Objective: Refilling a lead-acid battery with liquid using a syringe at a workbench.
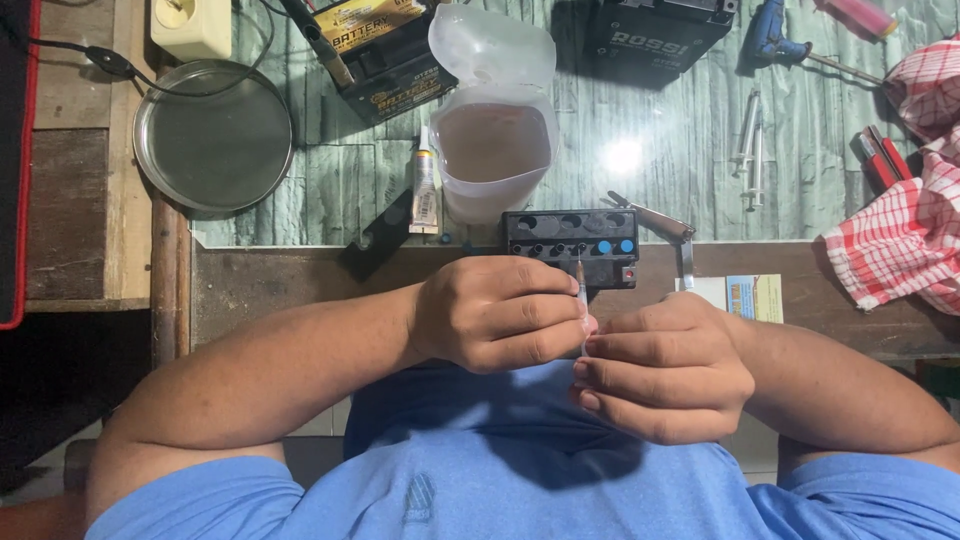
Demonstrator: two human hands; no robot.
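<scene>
My left hand (495, 312) and my right hand (662, 365) meet in front of my chest, both closed on a thin clear syringe (581, 285) that stands upright between the fingertips. Its needle end points toward a small black battery (570, 240) with a row of round filler holes and two blue caps, lying at the table's near edge just beyond my hands. A cut clear plastic jug (495, 145) of brownish liquid stands right behind the battery.
A round metal lid (213, 135) lies far left, a small glue tube (425, 185) beside the jug, two more batteries (385, 50) at the back. Two spare syringes (750, 145), a red-checked cloth (915, 215), a screwdriver (800, 45) and tweezers (665, 225) lie right.
</scene>
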